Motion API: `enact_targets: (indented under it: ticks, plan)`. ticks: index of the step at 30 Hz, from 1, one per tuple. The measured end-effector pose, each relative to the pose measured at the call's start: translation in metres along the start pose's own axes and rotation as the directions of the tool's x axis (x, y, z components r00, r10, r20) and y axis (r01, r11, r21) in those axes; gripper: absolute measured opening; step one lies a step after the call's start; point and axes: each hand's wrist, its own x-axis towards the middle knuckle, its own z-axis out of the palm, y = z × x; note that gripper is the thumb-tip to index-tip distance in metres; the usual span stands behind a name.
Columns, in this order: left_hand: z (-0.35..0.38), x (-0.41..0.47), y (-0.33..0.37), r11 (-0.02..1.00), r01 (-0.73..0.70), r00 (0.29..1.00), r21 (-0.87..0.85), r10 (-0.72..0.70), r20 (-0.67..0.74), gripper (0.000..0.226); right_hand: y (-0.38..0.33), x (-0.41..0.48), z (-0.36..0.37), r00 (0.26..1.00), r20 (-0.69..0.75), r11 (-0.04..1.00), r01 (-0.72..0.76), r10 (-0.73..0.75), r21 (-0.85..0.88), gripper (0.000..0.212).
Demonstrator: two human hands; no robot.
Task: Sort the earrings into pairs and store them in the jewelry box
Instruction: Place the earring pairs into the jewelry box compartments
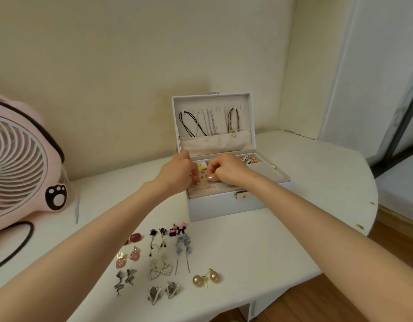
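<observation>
The white jewelry box (224, 205) stands open on the table, necklaces hanging in its lid. Both hands are over its front left compartments. My left hand (177, 174) has its fingers curled down into the tray, pinching a small gold earring. My right hand (225, 169) pinches another small earring beside it. In front of the box several earring pairs lie in rows: gold pearl studs (206, 278), pearl hearts (160, 270), grey triangles (162, 291), snakes (124, 281), pink drops (127, 257), blue flowers (183, 247), black cats (157, 238).
A pink fan (22, 163) with a paw print stands at the left, its black cable (17, 247) looping across the table. The white table (293, 228) ends in a rounded edge at the right, with wooden floor (340, 305) below. Rings sit in the box's back right compartment (250, 159).
</observation>
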Motion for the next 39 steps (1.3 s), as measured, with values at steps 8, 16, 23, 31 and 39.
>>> enact_targets:
  ticks: [8,16,23,31,39]
  plan:
    - [-0.008,0.012,0.009,0.998,0.042,0.99,0.039,-0.047,0.134,0.021,-0.009,0.007,-0.003,0.994,0.072,0.997,-0.077,0.077,-0.006,0.017]
    - [-0.011,0.021,0.017,0.968,0.089,0.989,0.235,-0.113,0.09,0.025,-0.02,0.013,-0.007,0.98,0.07,0.978,-0.177,0.185,-0.113,0.008]
    - [-0.008,0.018,0.017,0.957,0.102,0.994,0.271,-0.107,0.005,0.033,-0.009,0.011,0.002,0.985,-0.08,0.985,-0.158,0.151,-0.077,0.016]
    - [-0.01,-0.006,0.006,0.989,0.027,0.982,0.145,0.001,-0.188,0.017,-0.003,-0.017,-0.008,0.983,-0.142,0.993,0.114,-0.118,-0.038,0.017]
    - [0.001,-0.029,0.002,0.963,-0.119,0.981,0.243,0.152,-0.123,0.036,0.002,-0.037,-0.008,0.975,-0.031,0.931,0.199,-0.219,-0.307,0.039]
